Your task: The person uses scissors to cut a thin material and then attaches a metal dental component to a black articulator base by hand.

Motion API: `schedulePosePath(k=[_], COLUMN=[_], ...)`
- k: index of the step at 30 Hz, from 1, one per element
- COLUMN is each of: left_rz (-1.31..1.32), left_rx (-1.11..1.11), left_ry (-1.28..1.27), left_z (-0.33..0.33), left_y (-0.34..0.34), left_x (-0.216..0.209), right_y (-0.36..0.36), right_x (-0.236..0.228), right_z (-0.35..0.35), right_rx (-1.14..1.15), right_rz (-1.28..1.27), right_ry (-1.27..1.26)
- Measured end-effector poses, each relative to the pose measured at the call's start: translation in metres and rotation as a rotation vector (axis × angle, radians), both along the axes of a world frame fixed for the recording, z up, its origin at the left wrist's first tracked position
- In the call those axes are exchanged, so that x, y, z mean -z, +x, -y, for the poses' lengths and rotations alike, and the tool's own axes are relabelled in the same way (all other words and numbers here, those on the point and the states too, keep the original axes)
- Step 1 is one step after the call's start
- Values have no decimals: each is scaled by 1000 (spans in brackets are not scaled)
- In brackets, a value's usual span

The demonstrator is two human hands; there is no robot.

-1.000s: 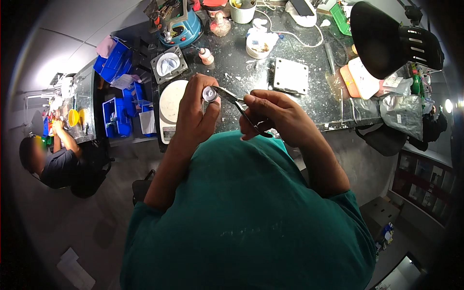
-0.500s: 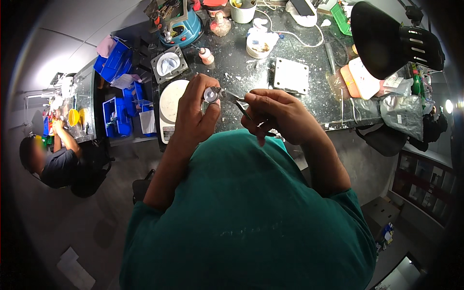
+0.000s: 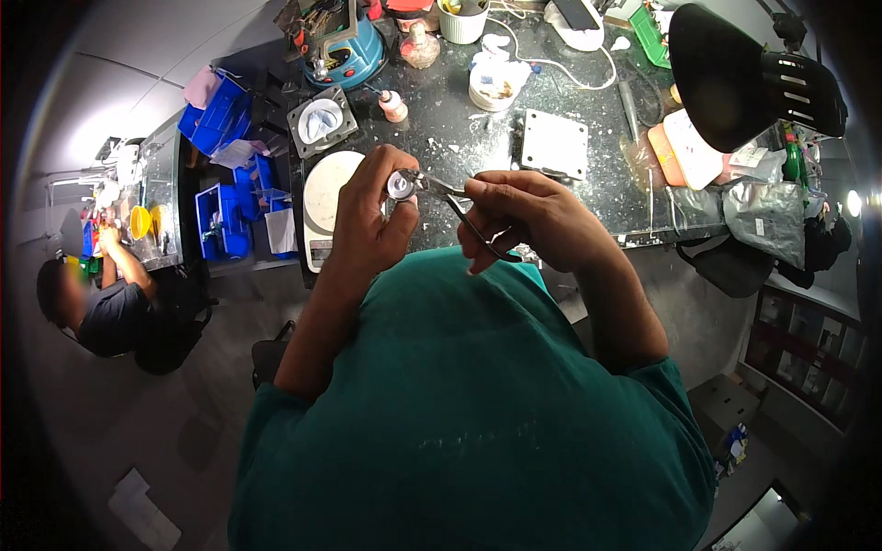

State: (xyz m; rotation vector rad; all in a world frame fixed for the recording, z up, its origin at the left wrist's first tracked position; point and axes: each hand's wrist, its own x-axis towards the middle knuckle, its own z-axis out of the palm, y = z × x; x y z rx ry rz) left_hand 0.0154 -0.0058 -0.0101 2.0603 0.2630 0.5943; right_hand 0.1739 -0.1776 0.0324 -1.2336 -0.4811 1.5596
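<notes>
My left hand (image 3: 369, 207) is closed on a small round silver-and-white piece (image 3: 401, 185), pinched between thumb and fingers at the bench's near edge. It looks like a short metal cup or ring, but its exact kind is unclear. In my right hand (image 3: 537, 216) is a pair of pliers (image 3: 459, 209), with the handles spread apart. My thumb and forefinger hold the upper handle, while the lower one runs down by the other fingers. The jaws meet the right side of the round piece; whether they grip it is too small to tell.
Left on the dark bench (image 3: 441, 129) lies a round white disc (image 3: 329, 191). Farther back are a square metal plate (image 3: 555, 144), a white tub (image 3: 493, 87) and a pink bottle (image 3: 392, 106). A black lamp (image 3: 726, 78) overhangs the right. Another person (image 3: 106, 303) works far left.
The handles of the pliers have spread wider, the lower one swinging down and toward me with my right fingers. My left hand and the round piece have barely shifted.
</notes>
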Motion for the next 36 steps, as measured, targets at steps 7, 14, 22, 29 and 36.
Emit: schedulePosePath(k=[7,14,22,29,36], left_rz=[2,5,-55,176,152], left_rx=[-16,19,38,-83,-71], left_ry=[-21,-1,-110,134,-4], left_z=[0,-1,5,6,4], left_y=[0,-1,1,10,6], left_x=[5,5,2,15,17], right_y=[-2,0,-4,-23,-20], right_x=[-2,-13,-1,1,-5], right_z=[0,-2,2,-2,-3], right_rx=[-10,5,65,224,161], right_rz=[80,-74,0,-151,-238], right_ry=[1,-1,-16,2,18])
